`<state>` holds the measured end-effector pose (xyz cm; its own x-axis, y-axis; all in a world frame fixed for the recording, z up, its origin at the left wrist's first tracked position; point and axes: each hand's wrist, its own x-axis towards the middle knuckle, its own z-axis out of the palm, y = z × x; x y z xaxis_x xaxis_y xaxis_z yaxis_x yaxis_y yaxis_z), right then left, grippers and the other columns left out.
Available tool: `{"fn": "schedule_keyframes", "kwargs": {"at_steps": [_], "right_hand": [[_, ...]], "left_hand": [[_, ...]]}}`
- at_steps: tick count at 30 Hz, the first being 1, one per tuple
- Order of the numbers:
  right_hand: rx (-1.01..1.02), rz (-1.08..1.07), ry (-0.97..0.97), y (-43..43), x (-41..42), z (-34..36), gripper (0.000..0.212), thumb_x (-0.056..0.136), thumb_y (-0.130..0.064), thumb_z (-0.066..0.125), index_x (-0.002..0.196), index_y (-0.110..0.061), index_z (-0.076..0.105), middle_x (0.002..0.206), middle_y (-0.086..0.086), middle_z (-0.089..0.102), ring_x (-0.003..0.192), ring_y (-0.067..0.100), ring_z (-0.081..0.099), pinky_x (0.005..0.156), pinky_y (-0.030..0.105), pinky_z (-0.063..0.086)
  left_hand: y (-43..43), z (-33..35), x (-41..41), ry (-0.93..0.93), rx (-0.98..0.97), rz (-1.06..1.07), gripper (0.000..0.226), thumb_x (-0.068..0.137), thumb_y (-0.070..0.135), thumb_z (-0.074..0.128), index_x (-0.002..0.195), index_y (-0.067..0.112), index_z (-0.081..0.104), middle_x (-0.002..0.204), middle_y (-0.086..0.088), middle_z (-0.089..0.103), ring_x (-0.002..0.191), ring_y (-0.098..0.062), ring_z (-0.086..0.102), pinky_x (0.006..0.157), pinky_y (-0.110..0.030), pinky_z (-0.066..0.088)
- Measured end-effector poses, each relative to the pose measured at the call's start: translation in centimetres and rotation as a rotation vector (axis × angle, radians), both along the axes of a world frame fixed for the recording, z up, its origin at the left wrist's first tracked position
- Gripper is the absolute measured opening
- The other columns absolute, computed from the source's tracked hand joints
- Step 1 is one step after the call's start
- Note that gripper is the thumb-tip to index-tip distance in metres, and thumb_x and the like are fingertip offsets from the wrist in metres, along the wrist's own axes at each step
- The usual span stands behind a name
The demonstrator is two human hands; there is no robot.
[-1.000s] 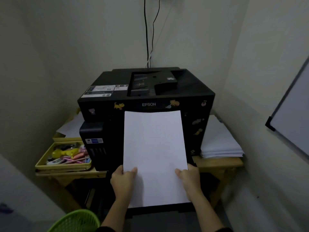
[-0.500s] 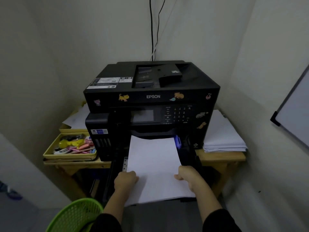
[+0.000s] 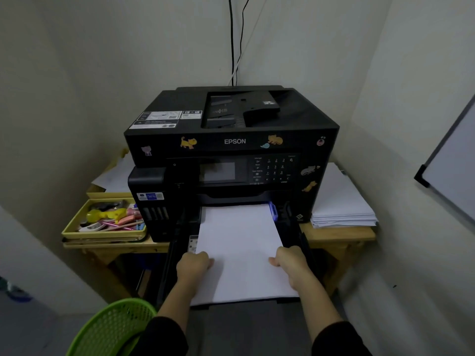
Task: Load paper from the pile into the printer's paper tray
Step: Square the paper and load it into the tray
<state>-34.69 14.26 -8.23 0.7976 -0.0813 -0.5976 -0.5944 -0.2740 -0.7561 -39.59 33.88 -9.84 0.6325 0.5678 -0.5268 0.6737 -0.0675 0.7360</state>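
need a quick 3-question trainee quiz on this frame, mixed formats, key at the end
1. True or false: the left hand and the right hand both grip the paper.
2. Where is the pile relative to the printer? A) on top of it B) on the person's right of it C) on the floor
3. Fill in: the basket is ___ in colour.
Key: 1 true; 2 B; 3 green.
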Motion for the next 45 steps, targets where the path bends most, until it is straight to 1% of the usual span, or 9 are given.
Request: {"fn": "schedule_keyframes", "kwargs": {"at_steps": [8,12,20,24,28,32,36,39,45], "right_hand": [[0.005,0.0,0.027,0.5,2.2,-0.6,0.037,0.088,0.003,0.051,0.124,0.012,0.049,0.104,0.017,0.058,0.093,0.03,0.049,0.08,0.032,0.039],[-0.004,-0.016,-0.001,1.3,3.5,-0.9,0.04,0.088,0.001,0.053,0.126,0.012,0.048,0.128,0.022,0.056,0.112,0.037,0.053,0.082,0.033,0.039],[-0.066,0.029,-0.058,2.2,5.3,-1.4,0.013,0.089,0.001,0.048,0.098,0.009,0.053,0.068,0.008,0.049,0.06,0.022,0.045,0.065,0.03,0.036],[-0.23,0.183,-0.107,2.5,5.4,-1.4,0.01,0.086,-0.002,0.05,0.077,-0.003,0.051,0.064,0.003,0.037,0.053,0.015,0.035,0.053,0.026,0.029],[-0.541,0.266,-0.189,2.6,5.6,-1.0,0.034,0.088,-0.008,0.047,0.058,-0.013,0.031,0.063,0.003,0.043,0.051,0.016,0.04,0.045,0.023,0.03],[-0.706,0.312,-0.183,3.2,4.8,-0.8,0.009,0.087,-0.015,0.049,0.083,-0.009,0.054,0.096,0.011,0.063,0.084,0.028,0.061,0.067,0.032,0.048],[-0.626,0.316,-0.212,3.0,4.3,-1.7,0.01,0.084,-0.015,0.049,0.084,-0.005,0.053,0.1,0.014,0.055,0.084,0.029,0.056,0.068,0.034,0.046],[-0.517,0.308,-0.217,1.8,4.0,-1.6,0.054,0.08,-0.013,0.056,0.131,-0.002,0.04,0.124,0.016,0.053,0.107,0.034,0.056,0.084,0.041,0.052],[-0.612,0.818,-0.152,0.5,1.5,-1.0,0.104,0.067,-0.014,0.079,0.147,-0.029,0.015,0.148,0.011,0.011,0.136,0.037,0.023,0.105,0.047,0.041]], "left_hand": [[0.6,0.0,1.9,-0.036,-0.029,0.013,0.025,0.09,0.011,0.058,0.106,-0.007,0.053,0.079,-0.01,0.052,0.064,-0.021,0.047,0.055,-0.028,0.036],[1.1,-0.2,3.5,-0.027,-0.022,0.008,0.018,0.09,0.012,0.059,0.085,-0.006,0.056,0.086,-0.016,0.053,0.061,-0.021,0.046,0.053,-0.026,0.036],[1.4,-0.6,5.8,0.022,0.048,-0.02,0.027,0.09,0.013,0.061,0.07,-0.001,0.048,0.076,-0.014,0.05,0.076,-0.029,0.052,0.073,-0.037,0.044],[0.4,-0.3,5.4,0.135,0.326,-0.149,0.039,0.089,0.02,0.056,0.119,-0.005,0.053,0.12,-0.021,0.058,0.107,-0.037,0.059,0.078,-0.034,0.048],[-0.3,0.5,5.3,0.299,0.502,-0.209,0.052,0.091,0.028,0.048,0.135,0.0,0.041,0.141,-0.018,0.035,0.127,-0.037,0.038,0.101,-0.044,0.04],[0.2,0.0,5.2,0.305,0.461,-0.226,0.052,0.09,0.025,0.044,0.134,-0.002,0.042,0.138,-0.018,0.041,0.126,-0.036,0.04,0.102,-0.044,0.04],[1.1,-0.6,4.8,0.164,0.377,-0.231,0.045,0.087,0.02,0.047,0.119,-0.009,0.056,0.125,-0.025,0.056,0.115,-0.039,0.053,0.095,-0.043,0.047],[1.5,-0.2,3.9,0.104,0.351,-0.308,0.057,0.084,0.023,0.057,0.131,-0.008,0.047,0.135,-0.027,0.047,0.121,-0.04,0.05,0.097,-0.043,0.046],[1.3,0.4,1.4,0.27,0.409,-0.778,0.121,0.068,0.023,0.079,0.152,0.012,-0.007,0.155,-0.017,-0.005,0.144,-0.037,0.001,0.115,-0.043,0.026]]}}
